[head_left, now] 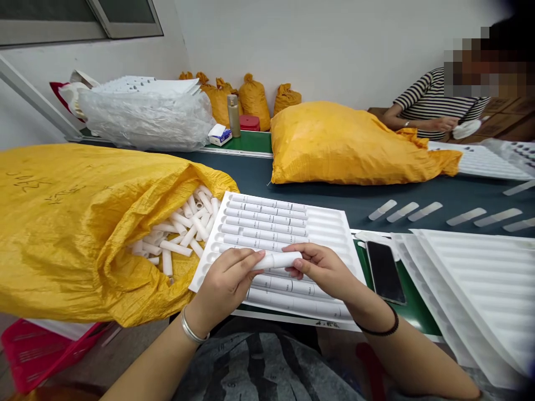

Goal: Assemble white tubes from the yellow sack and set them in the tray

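Note:
Both my hands hold one white tube (279,260) just above a white moulded tray (334,234). My left hand (228,281) pinches the tube's left end. My right hand (320,267) grips its right end with curled fingers. The tray lies in front of me with several printed white tubes laid in its grooves; its right-hand slots show bare. To my left an open yellow woven sack (71,223) spills several more white tubes (184,234) beside the tray.
A black phone (384,271) lies right of the tray, next to a stack of empty white trays (480,289). Several tubes (424,211) rest on the dark conveyor belt. A full yellow sack (346,145) lies beyond. A person in a striped shirt (434,103) works far right.

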Demonstrator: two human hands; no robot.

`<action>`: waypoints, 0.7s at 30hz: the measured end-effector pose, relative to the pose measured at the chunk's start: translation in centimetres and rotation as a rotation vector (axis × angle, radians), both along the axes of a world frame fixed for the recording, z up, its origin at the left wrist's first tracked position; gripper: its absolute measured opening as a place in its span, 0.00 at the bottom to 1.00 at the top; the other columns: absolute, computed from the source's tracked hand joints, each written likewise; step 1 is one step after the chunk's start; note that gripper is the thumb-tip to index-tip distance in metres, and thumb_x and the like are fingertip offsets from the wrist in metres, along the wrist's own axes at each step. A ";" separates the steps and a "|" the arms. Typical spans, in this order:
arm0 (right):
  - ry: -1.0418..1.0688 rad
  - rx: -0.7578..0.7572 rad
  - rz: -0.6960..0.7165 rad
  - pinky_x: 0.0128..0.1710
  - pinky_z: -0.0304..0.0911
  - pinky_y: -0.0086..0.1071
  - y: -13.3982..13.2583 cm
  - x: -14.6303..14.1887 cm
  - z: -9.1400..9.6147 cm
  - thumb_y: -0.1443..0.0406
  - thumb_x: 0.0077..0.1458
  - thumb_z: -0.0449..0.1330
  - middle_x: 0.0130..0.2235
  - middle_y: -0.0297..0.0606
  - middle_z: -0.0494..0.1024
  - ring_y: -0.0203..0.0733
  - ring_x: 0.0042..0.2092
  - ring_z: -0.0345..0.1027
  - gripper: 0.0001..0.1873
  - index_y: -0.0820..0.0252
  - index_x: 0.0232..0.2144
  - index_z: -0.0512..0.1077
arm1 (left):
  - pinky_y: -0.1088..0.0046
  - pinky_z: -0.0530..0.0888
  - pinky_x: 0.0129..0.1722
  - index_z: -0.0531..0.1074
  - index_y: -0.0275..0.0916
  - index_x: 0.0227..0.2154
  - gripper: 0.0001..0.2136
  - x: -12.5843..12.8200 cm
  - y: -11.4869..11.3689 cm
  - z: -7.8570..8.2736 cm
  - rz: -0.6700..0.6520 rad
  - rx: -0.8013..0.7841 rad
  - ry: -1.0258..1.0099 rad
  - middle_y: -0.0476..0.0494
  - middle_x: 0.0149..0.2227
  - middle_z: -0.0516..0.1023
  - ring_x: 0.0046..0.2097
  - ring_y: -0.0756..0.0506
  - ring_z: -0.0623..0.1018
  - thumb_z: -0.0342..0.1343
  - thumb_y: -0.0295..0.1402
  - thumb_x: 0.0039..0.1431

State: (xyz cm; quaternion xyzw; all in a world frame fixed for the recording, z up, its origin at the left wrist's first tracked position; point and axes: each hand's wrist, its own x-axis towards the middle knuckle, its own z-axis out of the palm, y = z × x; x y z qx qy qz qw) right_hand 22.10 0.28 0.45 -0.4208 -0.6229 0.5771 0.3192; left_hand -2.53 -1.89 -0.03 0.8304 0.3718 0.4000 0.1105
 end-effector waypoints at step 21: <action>-0.972 0.307 -0.824 0.46 0.63 0.40 14.3 13.6 -3.8 0.62 0.63 0.50 0.43 0.53 0.75 0.49 0.46 0.68 0.19 0.72 0.49 0.68 | 0.48 0.72 0.40 0.75 0.40 0.38 0.14 -14.1 4.8 -8.3 0.686 -0.139 0.592 0.34 0.42 0.75 0.43 0.32 0.75 0.44 0.29 0.58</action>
